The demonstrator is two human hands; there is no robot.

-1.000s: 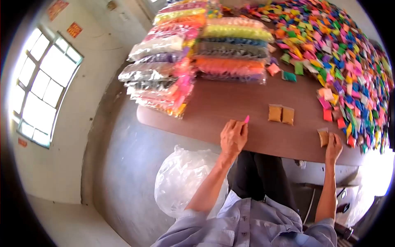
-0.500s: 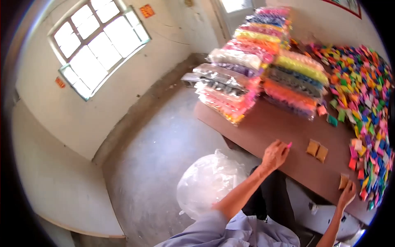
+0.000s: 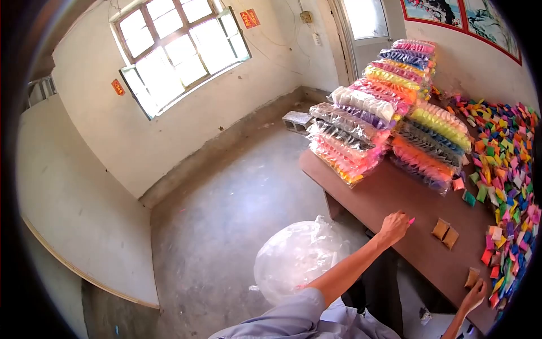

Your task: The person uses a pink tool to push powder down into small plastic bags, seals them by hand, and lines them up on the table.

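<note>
My left hand (image 3: 394,228) is over the near edge of the brown table, its fingers closed in a pinch. A small bright pink piece (image 3: 411,221) sticks out at its fingertips; it is too small for me to tell its kind. Farther right, my right hand (image 3: 476,295) has its fingertips on a small brown packet (image 3: 472,277) by the table's near edge. Two more brown packets (image 3: 445,233) lie side by side on the tabletop between the hands and the stacks.
Clear bags of colored packets (image 3: 367,110) are stacked on the brown table (image 3: 361,192). A wide pile of loose colorful packets (image 3: 511,181) covers its right side. A big translucent plastic bag (image 3: 296,257) stands on the concrete floor (image 3: 209,237) beside my left arm.
The view has shifted, so the room appears lower and farther right. Both hands keep nearly the same places over the table, the left still pinching the pink piece, the right still at the brown packet.
</note>
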